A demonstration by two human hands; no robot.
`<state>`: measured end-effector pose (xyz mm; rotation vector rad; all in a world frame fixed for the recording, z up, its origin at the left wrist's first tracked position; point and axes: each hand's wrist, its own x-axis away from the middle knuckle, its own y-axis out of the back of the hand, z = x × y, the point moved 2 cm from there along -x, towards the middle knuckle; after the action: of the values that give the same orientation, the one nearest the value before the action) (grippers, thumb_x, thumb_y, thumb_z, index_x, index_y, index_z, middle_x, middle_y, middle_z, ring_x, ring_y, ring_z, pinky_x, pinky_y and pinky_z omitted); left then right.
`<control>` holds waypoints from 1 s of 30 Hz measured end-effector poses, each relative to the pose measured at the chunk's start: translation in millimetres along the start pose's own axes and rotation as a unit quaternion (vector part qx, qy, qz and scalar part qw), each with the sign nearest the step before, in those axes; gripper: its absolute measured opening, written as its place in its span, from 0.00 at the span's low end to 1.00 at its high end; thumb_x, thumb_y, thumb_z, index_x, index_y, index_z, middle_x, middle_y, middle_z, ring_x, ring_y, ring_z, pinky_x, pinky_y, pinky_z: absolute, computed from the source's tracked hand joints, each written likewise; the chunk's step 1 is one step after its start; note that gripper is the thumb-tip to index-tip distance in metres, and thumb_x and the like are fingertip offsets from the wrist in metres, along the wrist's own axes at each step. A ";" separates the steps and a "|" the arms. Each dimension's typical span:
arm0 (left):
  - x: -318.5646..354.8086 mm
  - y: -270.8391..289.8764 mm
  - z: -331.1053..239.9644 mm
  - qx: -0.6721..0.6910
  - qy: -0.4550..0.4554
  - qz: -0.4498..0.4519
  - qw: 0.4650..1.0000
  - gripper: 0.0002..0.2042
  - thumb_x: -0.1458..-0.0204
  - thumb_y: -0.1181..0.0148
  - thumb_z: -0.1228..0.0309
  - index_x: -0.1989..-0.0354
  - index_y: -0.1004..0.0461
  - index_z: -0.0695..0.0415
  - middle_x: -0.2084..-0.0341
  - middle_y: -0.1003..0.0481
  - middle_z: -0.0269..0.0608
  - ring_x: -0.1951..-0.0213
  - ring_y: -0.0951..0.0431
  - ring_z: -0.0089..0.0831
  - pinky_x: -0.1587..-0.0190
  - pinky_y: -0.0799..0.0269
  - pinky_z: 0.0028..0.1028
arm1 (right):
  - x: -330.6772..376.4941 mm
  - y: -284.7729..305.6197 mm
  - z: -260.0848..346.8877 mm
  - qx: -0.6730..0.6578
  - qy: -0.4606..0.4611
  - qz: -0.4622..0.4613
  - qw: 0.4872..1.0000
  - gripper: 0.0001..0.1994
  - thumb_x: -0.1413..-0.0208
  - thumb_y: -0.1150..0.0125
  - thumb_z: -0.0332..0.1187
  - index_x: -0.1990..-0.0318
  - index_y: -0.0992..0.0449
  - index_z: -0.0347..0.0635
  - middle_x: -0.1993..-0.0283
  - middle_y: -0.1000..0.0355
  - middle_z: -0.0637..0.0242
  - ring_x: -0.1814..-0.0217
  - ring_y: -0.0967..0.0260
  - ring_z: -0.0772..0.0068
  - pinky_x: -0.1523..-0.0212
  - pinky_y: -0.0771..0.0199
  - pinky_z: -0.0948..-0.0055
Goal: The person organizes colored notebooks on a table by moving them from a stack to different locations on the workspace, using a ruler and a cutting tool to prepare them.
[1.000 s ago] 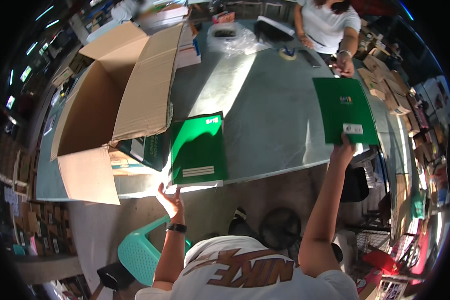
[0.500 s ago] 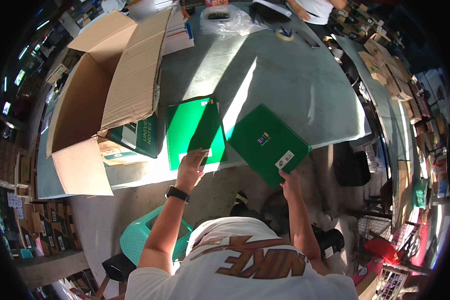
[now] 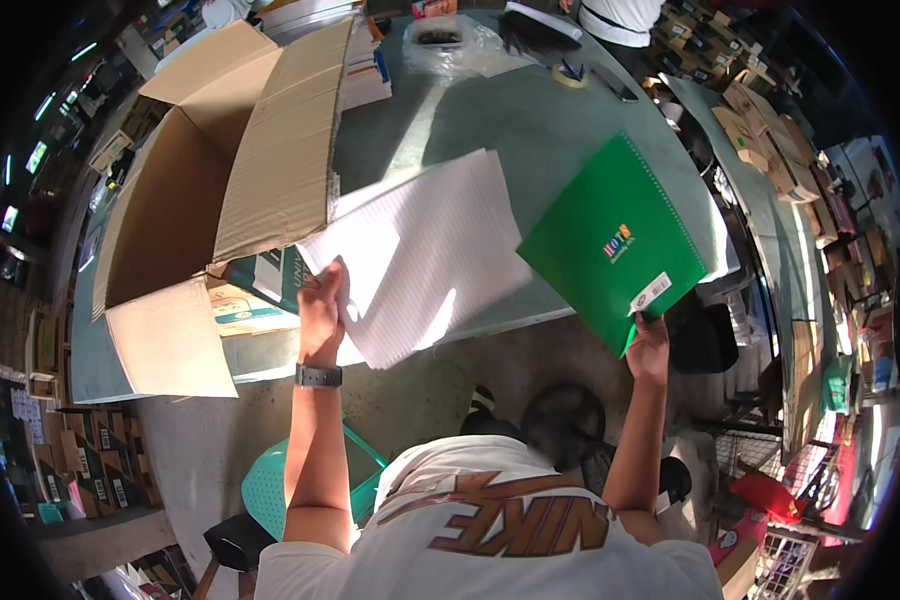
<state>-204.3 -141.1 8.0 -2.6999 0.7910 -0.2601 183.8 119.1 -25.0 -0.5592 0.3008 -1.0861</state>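
My left hand [image 3: 320,305], wearing a dark wristwatch [image 3: 318,376], is closed on the lower left corner of white ruled notebook pages [image 3: 425,255]. The pages are spread slantwise over the table's near edge, and whether they are attached to a cover is hidden. My right hand [image 3: 649,345] grips the bottom corner of a green notebook [image 3: 610,240], which has a row of holes or coil along its upper right edge and a white label near my fingers. It is held up at a tilt, apart from the ruled pages.
Left of the pages stands an open cardboard box [image 3: 170,190] with raised flaps, and a dark green package [image 3: 270,278] beside it. Stacked books [image 3: 365,75], a plastic-wrapped tray [image 3: 440,38] and a tape roll [image 3: 570,76] lie farther back on the table [image 3: 450,120]. A green stool [image 3: 270,480] stands below.
The green notebook lying under my left hand no longer shows; ruled pages are now in that hand, which moved left. My right hand moved right and up with its green notebook, turning it.
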 end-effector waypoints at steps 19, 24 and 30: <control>-34.4 46.6 113.2 -0.016 0.208 -0.043 0.977 0.21 0.42 0.55 0.59 0.48 0.37 0.64 0.56 0.29 0.48 0.58 0.25 0.38 0.58 0.26 0.37 | -92.3 -76.0 -145.7 0.443 -0.112 0.168 0.874 0.23 0.54 0.38 0.29 0.49 0.36 0.32 0.56 0.30 0.56 0.55 0.32 0.65 0.56 0.34 0.72; -22.3 67.3 141.6 0.038 0.169 -0.145 0.974 0.19 0.40 0.59 0.62 0.48 0.37 0.63 0.54 0.31 0.49 0.54 0.28 0.41 0.53 0.29 0.41 | -66.9 -100.8 -106.8 0.188 -0.152 -0.004 0.970 0.16 0.51 0.46 0.24 0.53 0.36 0.33 0.60 0.29 0.57 0.65 0.28 0.64 0.67 0.26 0.70; 44.1 -24.3 151.7 0.223 0.128 -0.046 0.965 0.13 0.39 0.61 0.64 0.56 0.34 0.60 0.59 0.28 0.41 0.58 0.27 0.32 0.55 0.30 0.32 | 15.1 -121.8 -146.0 -0.036 -0.371 -0.085 0.924 0.11 0.49 0.49 0.24 0.57 0.35 0.35 0.67 0.29 0.56 0.71 0.26 0.61 0.75 0.21 0.68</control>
<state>-116.5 -108.5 -121.5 -2.3022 0.5860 -0.7285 27.4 22.4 -75.7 -1.0301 -0.3810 -0.9534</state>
